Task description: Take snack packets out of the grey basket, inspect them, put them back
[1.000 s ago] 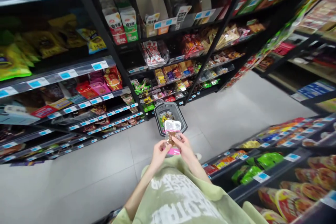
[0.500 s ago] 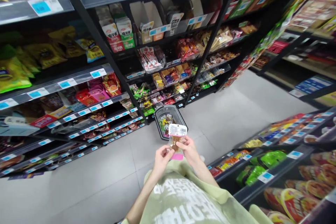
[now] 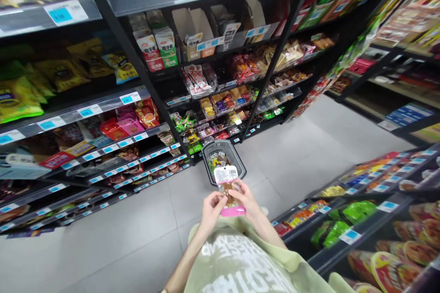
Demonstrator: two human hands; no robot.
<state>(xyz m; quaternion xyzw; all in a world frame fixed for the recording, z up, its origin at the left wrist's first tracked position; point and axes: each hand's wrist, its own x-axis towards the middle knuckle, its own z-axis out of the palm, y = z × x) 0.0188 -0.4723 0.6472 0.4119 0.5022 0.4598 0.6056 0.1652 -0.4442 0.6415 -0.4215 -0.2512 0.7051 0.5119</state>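
A small snack packet (image 3: 227,186) with a white printed top, a clear middle showing brown food and a pink bottom edge is held up in front of my body. My left hand (image 3: 213,208) pinches its left side between thumb and fingers. On the other side, my right hand (image 3: 243,197) grips the packet with the thumb over its face. Beyond the packet a grey shopping basket (image 3: 237,161) rests on the floor against the shelf foot, holding several small colourful packets (image 3: 218,159). The packet's upper part overlaps the near part of the basket.
Tall black shelves (image 3: 134,55) full of packaged snacks run along the far side. At the lower right stands a low shelf with green bags (image 3: 354,210) and instant noodle cups (image 3: 385,268). Grey floor tiles (image 3: 137,233) lie between, and another rack (image 3: 388,78) stands at right.
The packet's top has shifted slightly left and its pink bottom edge has swung down and toward me, tilting it. Both hands keep hold of it. The basket stays in place.
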